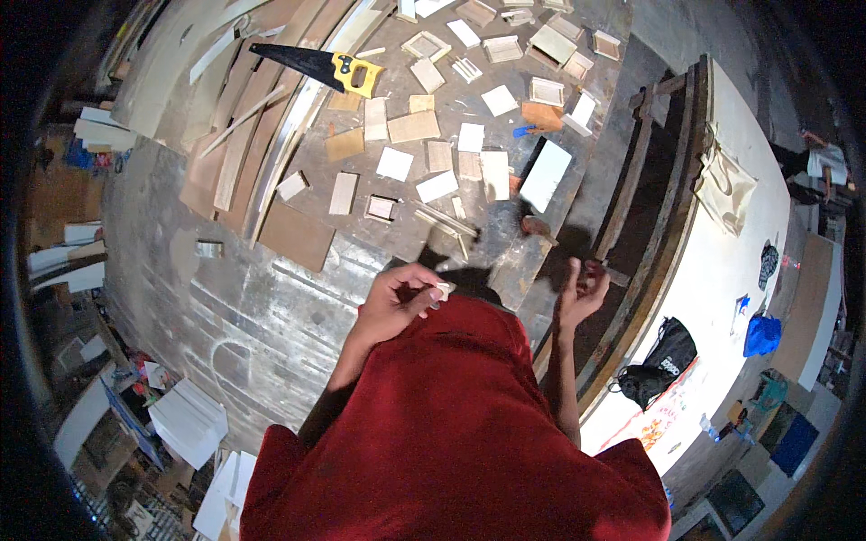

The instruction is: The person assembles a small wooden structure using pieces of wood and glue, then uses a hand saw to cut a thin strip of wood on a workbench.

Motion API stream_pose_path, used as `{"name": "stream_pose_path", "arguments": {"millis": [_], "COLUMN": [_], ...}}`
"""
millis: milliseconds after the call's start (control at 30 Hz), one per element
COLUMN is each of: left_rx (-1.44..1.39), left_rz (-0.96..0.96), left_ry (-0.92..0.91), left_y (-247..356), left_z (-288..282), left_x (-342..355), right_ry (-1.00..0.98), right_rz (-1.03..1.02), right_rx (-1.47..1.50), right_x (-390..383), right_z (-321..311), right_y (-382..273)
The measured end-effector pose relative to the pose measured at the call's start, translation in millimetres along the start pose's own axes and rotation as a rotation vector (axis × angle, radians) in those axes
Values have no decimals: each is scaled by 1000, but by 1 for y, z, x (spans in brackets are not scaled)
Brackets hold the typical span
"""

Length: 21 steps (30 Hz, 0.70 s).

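Note:
Below the middle of the view, my left hand point(401, 302) pinches a small pale piece point(442, 290), probably wood, in front of my red top. My right hand point(582, 293) is off to the right with its fingers apart and nothing visible in them, over the dark gap beside the white board. Beyond my hands, thin wooden strips point(442, 225), a white rectangular panel point(546, 176) and several small boxes and cut pieces point(381, 207) lie scattered on the floor. A yellow-handled handsaw point(356, 74) rests at the upper left near long boards.
Long planks point(234, 171) run along the upper left. A white board point(649, 451) on the right carries black bags point(663, 356), a cream cloth point(722, 185) and a blue bag point(760, 334). Stacked white panels point(189, 419) stand lower left. Another person point(816, 167) is at the far right edge.

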<state>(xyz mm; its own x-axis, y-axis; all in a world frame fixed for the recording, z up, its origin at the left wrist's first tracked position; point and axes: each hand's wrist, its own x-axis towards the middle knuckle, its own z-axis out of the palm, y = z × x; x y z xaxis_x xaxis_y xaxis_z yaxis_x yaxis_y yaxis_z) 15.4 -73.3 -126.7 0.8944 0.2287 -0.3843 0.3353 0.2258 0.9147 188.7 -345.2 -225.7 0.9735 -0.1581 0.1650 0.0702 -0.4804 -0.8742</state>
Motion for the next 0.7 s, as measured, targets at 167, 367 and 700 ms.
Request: {"name": "stream_pose_path", "arguments": {"millis": [167, 367, 700], "left_rx": [-6, -90, -428], "left_rz": [36, -4, -49], "left_ry": [92, 159, 158], "left_y": [8, 1, 10], "left_z": [10, 18, 12], "left_x": [-1, -6, -4], "right_ry": [-170, -302, -381], "right_rz": [-263, -322, -565], "right_rx": [-268, -331, -354], "right_x": [12, 28, 56], "right_z": [11, 30, 30], "right_y": [22, 48, 37]}}
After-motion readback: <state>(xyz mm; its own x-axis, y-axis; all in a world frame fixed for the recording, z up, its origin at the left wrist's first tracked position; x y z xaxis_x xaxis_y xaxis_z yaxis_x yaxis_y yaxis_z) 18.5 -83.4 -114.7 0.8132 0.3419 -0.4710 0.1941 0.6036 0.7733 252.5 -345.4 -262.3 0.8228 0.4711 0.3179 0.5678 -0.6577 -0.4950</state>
